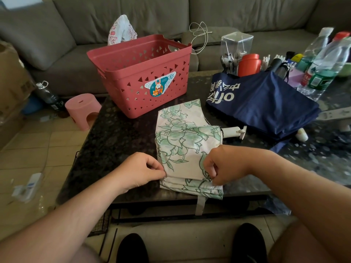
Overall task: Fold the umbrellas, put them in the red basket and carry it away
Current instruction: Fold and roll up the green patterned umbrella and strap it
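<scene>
A white umbrella with green flower print (182,147) lies partly folded on the dark table, its white handle (234,132) sticking out to the right and a grey strap hanging over the near edge. My left hand (141,171) pinches the cloth at its left edge. At the lower right of the cloth, my right hand (224,164) pinches a fold with curled fingers. A navy blue umbrella (266,105) with white lettering lies collapsed and loose to the right. The red basket (140,73) stands behind the floral umbrella, nothing visible inside.
The dark speckled table (114,141) holds plastic bottles (322,63), an orange cup (248,64), pens and a clear box (236,42) at the back right. A grey sofa (152,16) runs behind. A pink stool (82,110) and boxes stand on the floor at left.
</scene>
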Action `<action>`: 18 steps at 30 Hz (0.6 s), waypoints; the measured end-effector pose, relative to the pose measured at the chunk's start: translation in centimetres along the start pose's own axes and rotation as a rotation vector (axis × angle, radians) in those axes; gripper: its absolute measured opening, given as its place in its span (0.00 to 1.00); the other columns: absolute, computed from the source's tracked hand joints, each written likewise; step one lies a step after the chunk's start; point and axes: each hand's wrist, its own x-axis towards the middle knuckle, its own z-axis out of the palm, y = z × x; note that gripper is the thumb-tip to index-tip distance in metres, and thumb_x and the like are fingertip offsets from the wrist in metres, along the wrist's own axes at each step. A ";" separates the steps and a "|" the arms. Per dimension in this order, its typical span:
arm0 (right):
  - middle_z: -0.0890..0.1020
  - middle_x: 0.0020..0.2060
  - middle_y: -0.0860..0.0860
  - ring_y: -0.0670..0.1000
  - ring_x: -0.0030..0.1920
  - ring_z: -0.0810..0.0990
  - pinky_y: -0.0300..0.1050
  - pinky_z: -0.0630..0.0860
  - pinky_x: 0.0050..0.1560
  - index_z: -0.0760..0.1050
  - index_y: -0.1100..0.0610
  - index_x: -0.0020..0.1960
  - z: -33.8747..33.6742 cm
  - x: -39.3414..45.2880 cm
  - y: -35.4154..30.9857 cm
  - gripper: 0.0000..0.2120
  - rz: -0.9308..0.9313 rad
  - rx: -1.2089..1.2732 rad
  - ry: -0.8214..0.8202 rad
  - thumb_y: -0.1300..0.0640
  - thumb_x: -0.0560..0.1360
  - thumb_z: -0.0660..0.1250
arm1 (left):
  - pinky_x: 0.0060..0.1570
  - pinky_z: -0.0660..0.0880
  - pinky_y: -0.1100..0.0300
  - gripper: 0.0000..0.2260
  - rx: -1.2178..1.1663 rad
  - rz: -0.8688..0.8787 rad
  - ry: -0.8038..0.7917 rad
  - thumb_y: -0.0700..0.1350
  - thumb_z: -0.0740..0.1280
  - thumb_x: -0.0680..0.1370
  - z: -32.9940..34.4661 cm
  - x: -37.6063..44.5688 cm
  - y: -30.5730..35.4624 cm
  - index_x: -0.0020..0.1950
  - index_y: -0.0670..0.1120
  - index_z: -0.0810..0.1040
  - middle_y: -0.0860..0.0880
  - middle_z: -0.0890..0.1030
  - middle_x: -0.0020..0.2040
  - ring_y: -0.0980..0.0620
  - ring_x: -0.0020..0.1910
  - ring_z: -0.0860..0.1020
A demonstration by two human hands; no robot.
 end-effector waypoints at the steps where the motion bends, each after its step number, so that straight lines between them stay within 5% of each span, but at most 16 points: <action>1: 0.82 0.37 0.43 0.44 0.40 0.81 0.46 0.81 0.46 0.79 0.49 0.39 0.0 0.0 0.0 0.07 0.001 0.005 -0.002 0.52 0.70 0.77 | 0.40 0.74 0.62 0.03 0.023 -0.005 0.006 0.49 0.81 0.71 0.1 0.0 0.0 0.39 0.52 0.89 0.52 0.86 0.36 0.61 0.32 0.76; 7: 0.81 0.37 0.43 0.42 0.38 0.79 0.36 0.75 0.40 0.80 0.50 0.43 0.0 -0.2 0.0 0.06 -0.004 0.009 -0.007 0.53 0.72 0.77 | 0.39 0.73 0.60 0.06 0.043 -0.044 0.029 0.51 0.79 0.72 0.7 -0.3 0.4 0.39 0.50 0.88 0.51 0.86 0.37 0.58 0.31 0.75; 13: 0.83 0.36 0.41 0.41 0.40 0.81 0.36 0.75 0.42 0.82 0.48 0.40 0.1 -0.1 -0.1 0.03 0.011 0.005 0.004 0.53 0.71 0.75 | 0.44 0.75 0.58 0.07 0.141 -0.051 0.011 0.55 0.77 0.72 0.6 -0.6 0.6 0.38 0.54 0.87 0.61 0.82 0.31 0.59 0.33 0.76; 18: 0.81 0.35 0.39 0.39 0.39 0.79 0.35 0.72 0.42 0.81 0.47 0.38 0.3 -0.1 0.0 0.04 0.004 -0.012 0.020 0.53 0.71 0.74 | 0.41 0.75 0.57 0.07 0.148 -0.035 0.018 0.53 0.76 0.73 0.6 -0.8 0.9 0.36 0.53 0.87 0.54 0.82 0.32 0.57 0.34 0.76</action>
